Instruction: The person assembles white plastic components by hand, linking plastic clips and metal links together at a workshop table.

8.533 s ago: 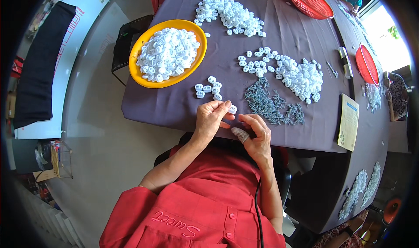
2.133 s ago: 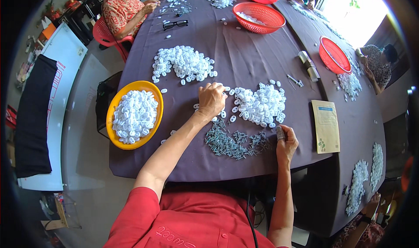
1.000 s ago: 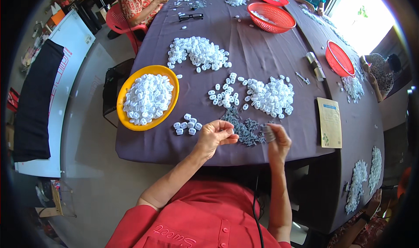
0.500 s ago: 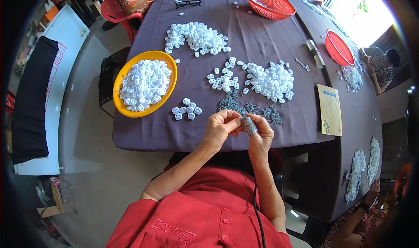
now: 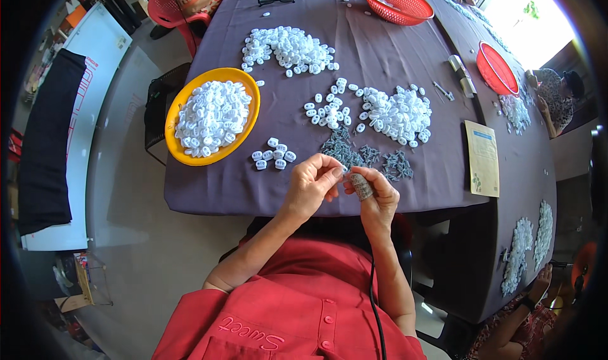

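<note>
My left hand [image 5: 310, 186] is closed in a pinch at the table's near edge. A small white plastic piece [image 5: 344, 169] shows at its fingertips, mostly covered. Just beside it, my right hand [image 5: 379, 202] has its thumb and fingers pressed together, and what they hold is hidden. A grey speckled wrap [image 5: 361, 186] covers one of its digits. Right beyond my fingers lies a heap of small dark grey screw-like pieces [image 5: 341, 146]. To the left of my hands sits a small group of white oval pieces [image 5: 273, 155] with dark slots.
A yellow oval basin [image 5: 172, 132] heaped with white pieces stands at the left. Loose white piles [image 5: 399, 114] lie beyond the screw-like pieces. Farther off are a red basket [image 5: 399, 13], eyeglasses [image 5: 277, 0] and a tan packet [image 5: 482, 158]. Other people sit around the tables.
My hands have drawn slightly apart, and a bit of white now shows at the left fingertips. The whole view has shifted a little.
</note>
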Demonstrator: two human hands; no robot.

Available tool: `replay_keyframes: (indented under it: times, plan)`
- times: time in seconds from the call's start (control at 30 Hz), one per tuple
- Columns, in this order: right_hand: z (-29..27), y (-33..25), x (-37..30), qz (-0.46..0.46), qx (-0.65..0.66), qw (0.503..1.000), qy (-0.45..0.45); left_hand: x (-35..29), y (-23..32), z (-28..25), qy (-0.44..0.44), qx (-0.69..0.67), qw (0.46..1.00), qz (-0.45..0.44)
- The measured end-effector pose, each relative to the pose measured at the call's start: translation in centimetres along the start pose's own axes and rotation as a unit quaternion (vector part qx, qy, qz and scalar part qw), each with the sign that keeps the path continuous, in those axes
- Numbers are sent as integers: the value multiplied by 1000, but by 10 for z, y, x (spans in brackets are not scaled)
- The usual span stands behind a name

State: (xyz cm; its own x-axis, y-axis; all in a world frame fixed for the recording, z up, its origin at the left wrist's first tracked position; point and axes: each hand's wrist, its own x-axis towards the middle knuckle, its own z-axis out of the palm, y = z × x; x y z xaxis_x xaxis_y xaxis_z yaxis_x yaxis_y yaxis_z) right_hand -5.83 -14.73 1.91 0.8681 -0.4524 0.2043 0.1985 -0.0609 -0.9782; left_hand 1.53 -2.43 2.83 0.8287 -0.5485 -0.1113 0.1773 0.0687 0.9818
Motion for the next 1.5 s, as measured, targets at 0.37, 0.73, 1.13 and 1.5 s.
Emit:
replay_keyframes:
  times: [0.37, 0.73, 1.13, 1.5]
  plan:
    - [7, -1, -4, 21, 109, 993, 26, -7, 11, 6, 16, -153, 987, -38]
    - [10, 2, -7, -10, 137, 989, 50, -11, 13, 11, 31, -98, 995, 18]
    - [11, 0, -7, -42, 117, 991, 44, -11, 8, 13, 37, -91, 995, 23]
    - [11, -2, -8, -81, 40, 996, 23, -17, 17, 8, 12, 30, 999, 37]
